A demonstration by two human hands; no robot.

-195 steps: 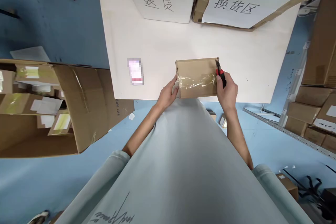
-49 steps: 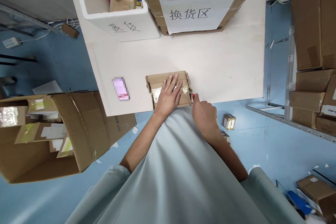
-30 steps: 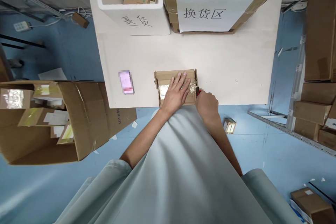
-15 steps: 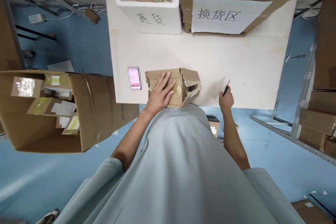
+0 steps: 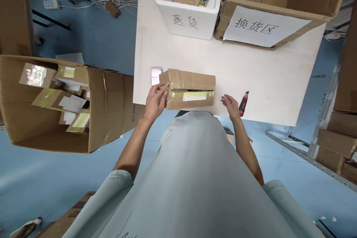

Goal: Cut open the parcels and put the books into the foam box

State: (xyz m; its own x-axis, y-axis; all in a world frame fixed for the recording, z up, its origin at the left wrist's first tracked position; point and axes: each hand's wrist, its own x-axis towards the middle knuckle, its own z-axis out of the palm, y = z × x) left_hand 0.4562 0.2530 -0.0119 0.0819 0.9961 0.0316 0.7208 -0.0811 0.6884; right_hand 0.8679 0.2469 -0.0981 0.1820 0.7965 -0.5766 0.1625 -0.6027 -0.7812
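Note:
A small cardboard box [image 5: 192, 80] lies near the table's front edge, a slit running along it beside a strip of yellowish tape with a white label [image 5: 194, 96]. At its left end, my left hand [image 5: 155, 101] grips the corner, fingers bent against the cardboard. My right hand [image 5: 231, 106] is a little to the right of the box, apart from it, fingers loosely spread and holding nothing. Just beyond that hand a red and black utility knife [image 5: 243, 105] rests on the table. A phone [image 5: 155, 76] with a blurred screen lies behind my left hand.
At the back of the white table [image 5: 178, 54] stand a white foam box [image 5: 187, 20] with books and a large cardboard box [image 5: 223, 29] with a paper sign [image 5: 262, 26]. Left of the table, a big carton [image 5: 110, 111] holds several parcels. More boxes [image 5: 336, 143] are stacked at right.
The utility knife has left my right hand and lies on the table. The box has turned, showing its taped, labelled side. My left hand moved from its top to its left end.

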